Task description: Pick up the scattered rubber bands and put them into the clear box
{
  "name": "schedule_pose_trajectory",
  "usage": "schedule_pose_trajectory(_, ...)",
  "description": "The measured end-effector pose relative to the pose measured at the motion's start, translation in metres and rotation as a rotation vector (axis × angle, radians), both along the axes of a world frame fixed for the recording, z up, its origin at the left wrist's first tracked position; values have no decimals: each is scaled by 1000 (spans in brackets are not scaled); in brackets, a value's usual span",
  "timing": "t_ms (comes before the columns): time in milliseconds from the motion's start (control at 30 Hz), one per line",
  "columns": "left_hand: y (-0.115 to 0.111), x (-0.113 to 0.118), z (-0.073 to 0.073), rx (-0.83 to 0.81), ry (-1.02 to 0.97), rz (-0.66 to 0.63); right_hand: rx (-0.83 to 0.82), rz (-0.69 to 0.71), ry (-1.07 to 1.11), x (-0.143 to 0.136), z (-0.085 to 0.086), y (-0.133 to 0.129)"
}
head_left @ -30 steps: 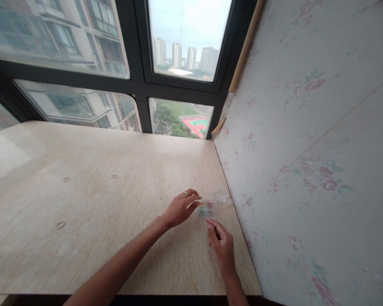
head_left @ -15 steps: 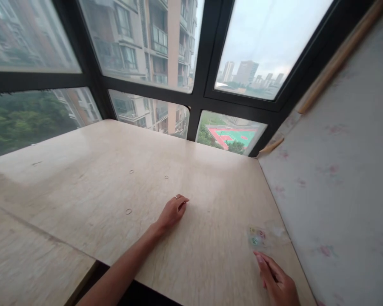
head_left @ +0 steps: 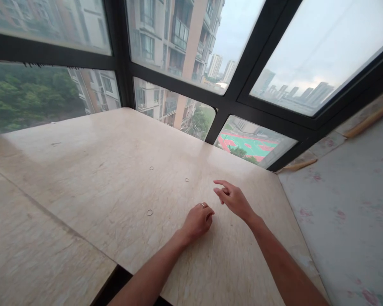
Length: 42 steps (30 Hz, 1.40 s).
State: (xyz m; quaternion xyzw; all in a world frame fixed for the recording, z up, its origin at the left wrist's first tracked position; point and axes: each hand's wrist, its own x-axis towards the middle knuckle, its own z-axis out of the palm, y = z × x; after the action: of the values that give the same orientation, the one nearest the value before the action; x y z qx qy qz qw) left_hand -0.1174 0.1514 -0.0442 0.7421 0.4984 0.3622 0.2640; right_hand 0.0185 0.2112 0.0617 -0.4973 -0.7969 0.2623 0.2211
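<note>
My left hand (head_left: 198, 222) rests on the marbled tabletop, its fingers curled in and a thin silver ring (head_left: 201, 205) on one of them. Nothing shows between those fingers. Just beyond it, my right hand (head_left: 234, 199) hovers with the index finger stretched out and the thumb apart, holding nothing that I can see. Three thin rings lie flat to the left of my hands: one ring (head_left: 187, 179) nearest the right fingertips, another ring (head_left: 151, 168) farther back, and a larger-looking ring (head_left: 150, 212) closer to me.
The marbled tabletop (head_left: 92, 187) runs up to dark window frames (head_left: 232, 102). A floral-papered wall (head_left: 347, 212) bounds the right side. A seam crosses the top at left, and a dark gap (head_left: 115, 282) opens at the front edge. Something small and thin (head_left: 55, 143) lies far left.
My right hand has moved from the near right, beside a printed clear packet, to the middle by my left hand, opening its fingers. The view has turned; my arm now covers where the packet lay.
</note>
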Motion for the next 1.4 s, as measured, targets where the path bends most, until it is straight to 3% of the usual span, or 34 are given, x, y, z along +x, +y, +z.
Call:
schedule_pose_trajectory(100,2,1,-2,-2,-15,2,29,146,-343,-48,-10,39)
schedule_pose_trajectory(233,3,2,-3,-5,-15,-2,39,191,-507,-92,-35,69)
schedule_pose_trajectory(333,4,2,-2,-13,-4,-1,75,197,-620,-107,-48,77)
schedule_pose_trajectory(467,4,2,1,-24,9,0,122,202,-724,-106,-54,79)
schedule_pose_trajectory(700,5,2,-2,-32,4,2,133,148,-654,-83,-55,71)
schedule_pose_trajectory(967,9,0,-3,-41,-20,-13,-70,12,-61,-42,-45,46)
schedule_pose_trajectory(1200,10,-2,-1,-9,-29,-18,-244,-89,348,18,-39,5)
schedule_pose_trajectory(1400,14,-5,-2,-25,-63,-26,-228,-260,525,81,-42,-44)
